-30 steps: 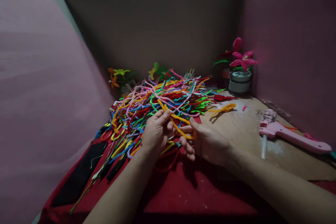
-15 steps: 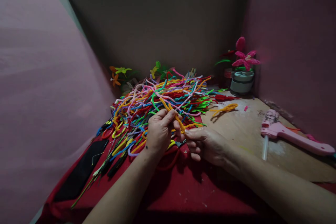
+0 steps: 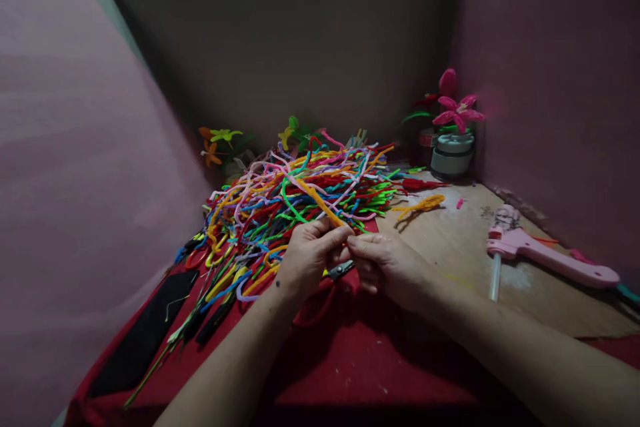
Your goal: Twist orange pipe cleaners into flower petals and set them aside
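Observation:
Both hands meet in front of a heap of colourful pipe cleaners (image 3: 320, 180). My left hand (image 3: 313, 250) is closed, its thumb and fingers pinching an orange pipe cleaner (image 3: 320, 201) whose doubled length points up and left over the heap. Close against it, my right hand (image 3: 383, 257) pinches the lower end of the same orange pipe cleaner between thumb and forefinger. The fingers hide that lower end. Just beneath the hands lie red-handled scissors (image 3: 320, 303), partly covered by my left hand.
A pink hot glue gun (image 3: 550, 257) rests on a brown board (image 3: 450, 233) at the right, near a bent orange pipe cleaner piece (image 3: 420, 207). A black phone (image 3: 145, 333) lies on the red cloth (image 3: 350, 367). Behind stand fuzzy flowers, one pink flower (image 3: 457, 111) above a grey pot (image 3: 451, 157).
My hands have drawn together, and the orange strands between them now lie side by side. My right hand has moved slightly up. The whole view has shifted a little.

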Tool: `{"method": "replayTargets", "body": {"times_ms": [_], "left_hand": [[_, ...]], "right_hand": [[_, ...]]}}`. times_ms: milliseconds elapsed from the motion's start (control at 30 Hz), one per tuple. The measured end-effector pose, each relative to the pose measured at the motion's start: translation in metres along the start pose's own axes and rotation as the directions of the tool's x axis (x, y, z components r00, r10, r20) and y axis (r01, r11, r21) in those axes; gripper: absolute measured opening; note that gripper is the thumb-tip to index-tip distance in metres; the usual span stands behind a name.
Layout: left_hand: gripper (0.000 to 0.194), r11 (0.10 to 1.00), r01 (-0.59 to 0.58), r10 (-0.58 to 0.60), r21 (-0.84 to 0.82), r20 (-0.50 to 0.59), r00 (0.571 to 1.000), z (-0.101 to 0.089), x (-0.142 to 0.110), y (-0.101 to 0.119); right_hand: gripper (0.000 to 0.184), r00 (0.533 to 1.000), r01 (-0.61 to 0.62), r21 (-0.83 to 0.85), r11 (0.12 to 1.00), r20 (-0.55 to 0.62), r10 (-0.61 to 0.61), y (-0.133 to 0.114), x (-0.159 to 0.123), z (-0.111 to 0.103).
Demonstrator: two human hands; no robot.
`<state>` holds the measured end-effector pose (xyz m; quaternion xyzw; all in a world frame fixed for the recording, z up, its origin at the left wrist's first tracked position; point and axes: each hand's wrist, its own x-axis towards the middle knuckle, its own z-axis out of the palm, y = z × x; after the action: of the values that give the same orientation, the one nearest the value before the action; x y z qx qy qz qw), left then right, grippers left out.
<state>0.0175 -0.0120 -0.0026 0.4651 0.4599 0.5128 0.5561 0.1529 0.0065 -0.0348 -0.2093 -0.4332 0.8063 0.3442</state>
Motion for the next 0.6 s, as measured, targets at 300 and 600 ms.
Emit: {"method": "replayTargets", "body": {"times_ms": [300,600], "left_hand": [[0.025,0.998,-0.061,0.061,0.003,-0.030,0.998,-0.0054,0.0000,0.0040],[0.021,0.998,0.011,-0.007,0.063,-0.059,0.998,-0.0006,-0.0019,0.0020]], "right_hand": [[0.014,0.980,-0.194,0.281,0.940,0.095,0.173,-0.0058,-0.0018,0.0010],[0.006,0.994,-0.044,0.224,0.974,-0.091,0.065,-0.0010,0.0038,-0.0017]]}}
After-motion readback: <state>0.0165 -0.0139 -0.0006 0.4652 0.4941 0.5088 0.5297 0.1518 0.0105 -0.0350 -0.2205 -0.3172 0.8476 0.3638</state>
